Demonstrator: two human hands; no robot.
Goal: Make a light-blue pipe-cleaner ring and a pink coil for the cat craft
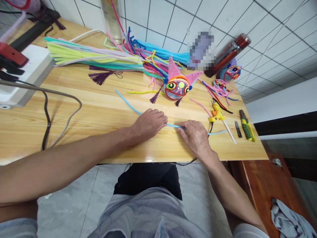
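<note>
A light blue pipe cleaner [174, 125] runs across the table under both hands. My left hand [150, 124] is closed round its middle part, and the far left end sticks out past the wrist side. Farther right, my right hand [196, 136] is closed on the same pipe cleaner, whose other end shows beyond it. A short stretch lies bare between the hands. Just behind them stands a small animal-face figure [177, 86] with pink pointed ears, ringed eyes and purple tassels. A yellow pipe cleaner [142, 92] lies left of that figure.
Bundles of coloured pipe cleaners [94, 58] lie along the back. To the right are a yellow glue gun [217, 112], small nippers [238, 129], and green-yellow pliers [246, 127]. A red-brown flask [229, 54] leans near the wall. Cables [47, 115] and a white box [27, 79] occupy the left.
</note>
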